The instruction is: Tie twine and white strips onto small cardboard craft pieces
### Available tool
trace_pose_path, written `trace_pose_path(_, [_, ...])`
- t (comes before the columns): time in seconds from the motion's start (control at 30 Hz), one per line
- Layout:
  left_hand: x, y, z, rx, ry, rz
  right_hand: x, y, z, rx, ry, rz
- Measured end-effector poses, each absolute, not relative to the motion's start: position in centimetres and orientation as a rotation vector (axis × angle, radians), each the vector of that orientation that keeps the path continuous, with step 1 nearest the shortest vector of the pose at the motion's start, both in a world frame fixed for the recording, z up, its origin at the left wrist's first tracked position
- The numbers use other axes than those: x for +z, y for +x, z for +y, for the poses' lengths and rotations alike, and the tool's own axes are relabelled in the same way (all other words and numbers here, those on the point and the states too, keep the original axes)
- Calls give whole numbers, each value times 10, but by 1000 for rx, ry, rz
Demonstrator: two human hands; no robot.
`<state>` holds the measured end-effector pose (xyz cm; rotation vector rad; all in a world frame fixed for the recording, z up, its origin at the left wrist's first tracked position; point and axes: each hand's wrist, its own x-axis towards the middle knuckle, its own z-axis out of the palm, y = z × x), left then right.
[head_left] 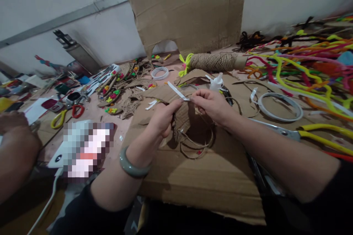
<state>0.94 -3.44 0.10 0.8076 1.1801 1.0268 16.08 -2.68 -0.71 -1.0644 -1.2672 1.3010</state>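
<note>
A narrow white strip of tape (pixel 174 89) slants up and left from between my fingertips. My left hand (pixel 162 119), a green bangle (pixel 135 163) on its wrist, pinches the strip under the thumb. Close beside it, my right hand (pixel 211 104) is closed in a pinch at the strip's lower end, where a thin cord also seems to pass; the fingertips partly hide this. Loops of brown twine (pixel 196 157) hang below my hands over a brown cardboard sheet (pixel 204 187). Some cardboard and cord under my left palm is partly hidden.
Yellow-handled shears (pixel 292 134) and a white tape roll (pixel 281 106) lie to the right. A twine spool (pixel 213 61) and a white glue bottle (pixel 217 82) are behind. Colourful cords (pixel 306 69) spread at far right. A phone (pixel 88 150) and another person's arm (pixel 16 150) are left.
</note>
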Motion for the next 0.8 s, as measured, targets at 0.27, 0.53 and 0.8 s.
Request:
trace_pose_path(0.27, [3, 12, -35, 1011, 770, 1170, -1, 161, -30, 1450, -1071, -1147])
trace_pose_path(0.53, [8, 13, -40, 998, 794, 1107, 0, 161, -29, 1513, -1054, -1099])
trace_pose_path(0.8, [5, 13, -38, 997, 830, 1128, -3, 160, -29, 1532, -1071, -1123])
